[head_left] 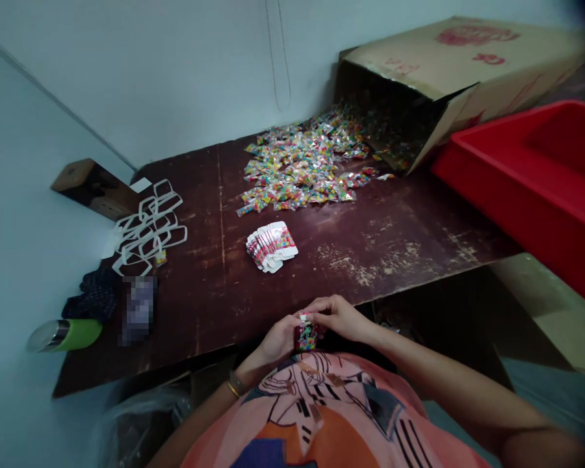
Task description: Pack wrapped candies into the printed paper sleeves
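Close to my body, just off the table's front edge, both hands hold one small printed carton (306, 335) with red, green and multicoloured print. My left hand (280, 339) grips its left side. The fingers of my right hand (341, 317) pinch at its white top end, from the right. Whether the carton's top flap is open or closed cannot be made out. Beyond my hands lies a fanned stack of flat cartons (272, 246), white with pink and coloured print. Farther back spreads a heap of small clear packets (302, 162) with colourful contents.
A cardboard box (458, 58) lies on its side at the back right, packets spilling from its mouth. A red tray (531, 188) juts in at right. At left are white looped frames (151, 224), a brown box (95, 188), dark cloth (91, 294) and a green bottle (80, 334).
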{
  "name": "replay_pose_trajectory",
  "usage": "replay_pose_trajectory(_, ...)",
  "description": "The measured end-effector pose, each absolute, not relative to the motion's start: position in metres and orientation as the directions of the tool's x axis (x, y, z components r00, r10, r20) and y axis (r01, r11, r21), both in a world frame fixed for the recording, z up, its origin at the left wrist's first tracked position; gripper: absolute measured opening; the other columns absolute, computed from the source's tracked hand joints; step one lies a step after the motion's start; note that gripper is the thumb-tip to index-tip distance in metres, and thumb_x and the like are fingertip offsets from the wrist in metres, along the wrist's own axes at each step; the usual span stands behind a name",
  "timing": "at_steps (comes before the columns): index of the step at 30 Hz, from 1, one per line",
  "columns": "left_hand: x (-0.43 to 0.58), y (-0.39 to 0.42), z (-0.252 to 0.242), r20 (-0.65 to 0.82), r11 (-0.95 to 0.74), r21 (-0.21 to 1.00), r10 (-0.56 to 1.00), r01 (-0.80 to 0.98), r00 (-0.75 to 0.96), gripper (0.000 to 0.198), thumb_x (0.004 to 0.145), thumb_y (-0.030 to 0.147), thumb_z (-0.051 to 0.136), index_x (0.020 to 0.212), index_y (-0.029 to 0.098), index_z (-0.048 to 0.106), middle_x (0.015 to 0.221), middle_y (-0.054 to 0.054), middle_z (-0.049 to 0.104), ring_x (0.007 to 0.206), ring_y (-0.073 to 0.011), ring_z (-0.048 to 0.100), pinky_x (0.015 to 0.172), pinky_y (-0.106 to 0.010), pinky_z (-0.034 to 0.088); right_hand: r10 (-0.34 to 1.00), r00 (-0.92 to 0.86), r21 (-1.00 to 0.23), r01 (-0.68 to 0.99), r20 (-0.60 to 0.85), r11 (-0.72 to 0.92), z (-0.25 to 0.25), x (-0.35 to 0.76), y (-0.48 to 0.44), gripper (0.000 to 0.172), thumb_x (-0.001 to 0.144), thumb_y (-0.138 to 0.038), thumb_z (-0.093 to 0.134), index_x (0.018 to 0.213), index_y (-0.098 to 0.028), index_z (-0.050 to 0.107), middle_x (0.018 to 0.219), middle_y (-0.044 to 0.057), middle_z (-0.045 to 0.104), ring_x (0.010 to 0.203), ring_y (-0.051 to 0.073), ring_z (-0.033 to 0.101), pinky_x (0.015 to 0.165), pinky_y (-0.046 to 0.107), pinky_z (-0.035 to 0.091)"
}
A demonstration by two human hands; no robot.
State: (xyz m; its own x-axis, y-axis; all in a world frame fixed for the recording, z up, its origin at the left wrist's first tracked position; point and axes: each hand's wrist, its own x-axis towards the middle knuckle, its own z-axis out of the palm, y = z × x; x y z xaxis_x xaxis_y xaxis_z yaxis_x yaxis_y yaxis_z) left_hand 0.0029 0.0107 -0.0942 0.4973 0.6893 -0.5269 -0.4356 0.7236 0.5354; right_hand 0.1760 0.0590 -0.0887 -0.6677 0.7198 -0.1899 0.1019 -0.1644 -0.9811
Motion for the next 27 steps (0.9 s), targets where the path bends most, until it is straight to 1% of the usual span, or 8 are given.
replay_pose_trajectory(4,-0.004,0.008,-0.095,-0.478,0.672,0.611,0.734,-0.418,0.483,0.052,0.065,0.014,0.058,0.117,0.018,0.058,0.108,-0.007,0.064,0.102,-0.023,0.058,0.09,-0.034,0.039,0.719,-0.695,-0.991,0.081,0.018,0.103,-0.093,0.177,0.059,0.028,0.091,-0.036,0.054,0.108,-0.023,0.07,0.106,0.007,0.068,0.097,0.019,0.063,0.088,0.033,0.049)
replay_pose_trajectory(8,-0.008,0.005,-0.093,-0.509,0.699,0.601,0.708,-0.388,0.489,0.053,0.069,0.013,0.059,0.121,0.02,0.057,0.115,-0.006,0.062,0.108,-0.0231,0.055,0.093,-0.033,0.037,0.707,-0.701,-0.958,0.127,0.097,0.256,-0.093,0.184,0.049,0.028,0.094,-0.031,0.049,0.115,-0.024,0.066,0.111,0.008,0.064,0.102,0.018,0.06,0.09,0.034,0.048)
replay_pose_trajectory(12,-0.01,0.005,-0.089,-0.548,0.716,0.606,0.692,-0.347,0.469,0.056,0.069,0.012,0.059,0.124,0.024,0.055,0.118,-0.004,0.061,0.109,-0.0231,0.054,0.095,-0.034,0.037,0.576,-0.803,-0.833,0.206,0.156,0.514,-0.084,0.191,0.046,0.033,0.091,-0.026,0.053,0.123,-0.025,0.06,0.127,0.01,0.055,0.114,0.022,0.05,0.098,0.043,0.041)
replay_pose_trajectory(16,-0.01,0.012,-0.081,-0.547,0.675,0.631,0.737,-0.383,0.397,0.052,0.07,0.017,0.064,0.121,0.023,0.058,0.1,-0.006,0.065,0.094,-0.0217,0.059,0.086,-0.035,0.042,0.52,-0.833,-0.715,0.246,0.189,0.654,-0.086,0.192,0.11,0.027,0.091,-0.029,0.053,0.116,-0.028,0.064,0.127,0.007,0.054,0.114,0.021,0.05,0.101,0.042,0.037)
replay_pose_trajectory(18,-0.014,0.016,-0.075,-0.527,0.622,0.701,0.782,-0.349,0.333,0.039,0.073,0.025,0.065,0.111,0.018,0.063,0.091,-0.007,0.065,0.086,-0.0211,0.059,0.081,-0.034,0.043,0.673,-0.707,-0.628,0.427,0.217,0.651,-0.092,0.195,0.172,0.03,0.09,-0.031,0.053,0.119,-0.024,0.062,0.131,0.009,0.051,0.119,0.022,0.047,0.102,0.041,0.036)
replay_pose_trajectory(20,-0.024,0.018,-0.068,-0.516,0.569,0.805,0.811,-0.169,0.275,0.034,0.074,0.029,0.065,0.105,0.015,0.065,0.094,-0.009,0.066,0.087,-0.0214,0.059,0.081,-0.033,0.042,0.891,-0.394,-0.527,0.72,0.225,0.451,-0.096,0.205,0.24,0.037,0.089,-0.031,0.054,0.125,-0.02,0.057,0.135,0.013,0.047,0.124,0.025,0.042,0.103,0.042,0.034)
replay_pose_trajectory(24,-0.055,0.011,-0.052,-0.506,0.443,0.852,0.833,0.278,0.225,0.023,0.07,0.024,0.066,0.091,0.015,0.069,0.087,-0.004,0.068,0.086,-0.0213,0.058,0.082,-0.03,0.041,0.941,-0.192,-0.481,0.82,0.28,0.311,-0.102,0.23,0.318,0.048,0.088,-0.027,0.054,0.132,-0.009,0.047,0.136,0.023,0.044,0.125,0.035,0.037,0.1,0.052,0.031)
replay_pose_trajectory(27,-0.077,0.004,-0.043,-0.518,0.404,0.82,0.824,0.404,0.228,0.02,0.065,0.021,0.067,0.084,0.018,0.068,0.08,0.0,0.067,0.081,-0.0203,0.058,0.076,-0.028,0.043,0.934,-0.172,-0.476,0.822,0.313,0.311,-0.117,0.238,0.305,0.038,0.088,-0.026,0.051,0.123,-0.011,0.055,0.125,0.02,0.055,0.115,0.032,0.046,0.096,0.048,0.035)
